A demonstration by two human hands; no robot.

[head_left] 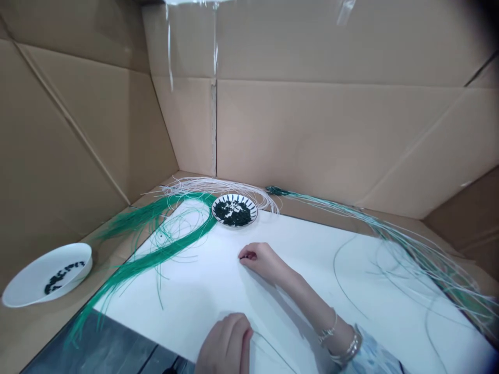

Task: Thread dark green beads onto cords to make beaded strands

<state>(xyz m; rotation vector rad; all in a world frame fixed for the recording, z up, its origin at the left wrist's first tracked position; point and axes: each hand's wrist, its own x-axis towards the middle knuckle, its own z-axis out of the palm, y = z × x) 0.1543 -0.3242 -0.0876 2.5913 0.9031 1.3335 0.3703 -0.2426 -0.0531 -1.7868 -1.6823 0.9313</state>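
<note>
My right hand rests on the white sheet, its fingers curled in a pinch; what they hold is too small to name. My left hand is at the bottom edge, closed, and a thin pale strand runs out of it to the right. Beyond my right hand stands a small black-and-white patterned dish filled with dark green beads. A bundle of green strands curves across the sheet's left side.
A white bowl holding a few dark beads sits at the far left. White strands lie behind the dish. More green and pale strands fan out on the right. Cardboard walls enclose the area.
</note>
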